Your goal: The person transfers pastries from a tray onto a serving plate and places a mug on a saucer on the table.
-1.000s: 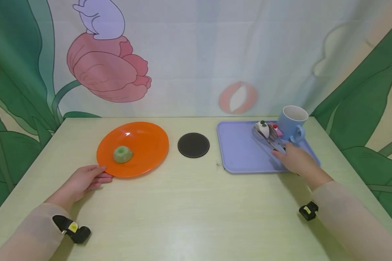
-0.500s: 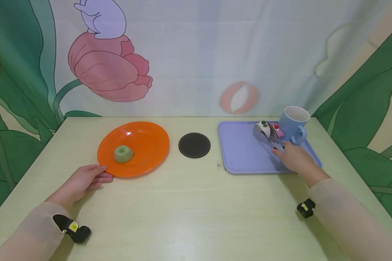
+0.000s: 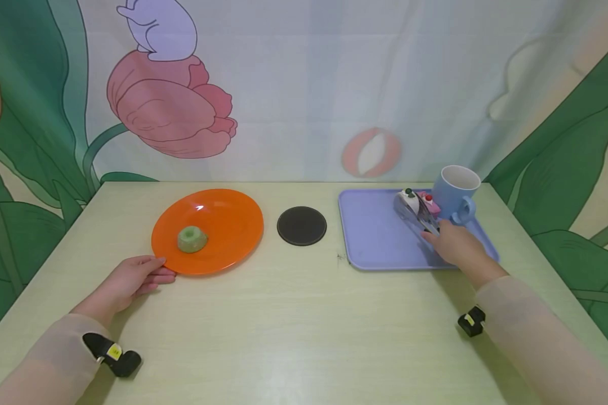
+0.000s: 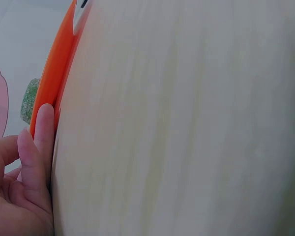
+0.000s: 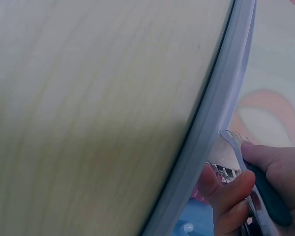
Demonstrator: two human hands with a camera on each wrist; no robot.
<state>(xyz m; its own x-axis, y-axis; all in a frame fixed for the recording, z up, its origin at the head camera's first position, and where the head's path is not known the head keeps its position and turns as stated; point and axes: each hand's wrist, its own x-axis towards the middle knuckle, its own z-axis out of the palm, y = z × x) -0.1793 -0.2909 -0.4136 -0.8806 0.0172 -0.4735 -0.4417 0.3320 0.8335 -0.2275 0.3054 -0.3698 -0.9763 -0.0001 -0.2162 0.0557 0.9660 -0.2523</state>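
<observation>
In the head view my left hand [image 3: 132,279] pinches the near-left rim of an orange plate [image 3: 228,236], thumb on top and fingers beneath. A small green ring-shaped cake [image 3: 192,239] sits on the plate's left part. My right hand [image 3: 458,244] holds metal serving tongs [image 3: 428,221] over the lavender tray [image 3: 375,242]; a dark green handle [image 5: 271,199] shows in the right wrist view. The tong ends stand on either side of a white piece of cake [image 3: 408,199] with a dark green topping. A pink piece of cake [image 3: 430,203] with a red topping lies just right of the tongs.
A blue mug [image 3: 455,191] stands at the tray's back right corner, its handle toward me. Between plate and tray lies a round black coaster [image 3: 301,225]. A printed curtain [image 3: 304,90] hangs behind the table [image 3: 284,332].
My right hand has shifted slightly, and the tong ends have drawn closer together around the white cake. My left hand and the plate keep their place.
</observation>
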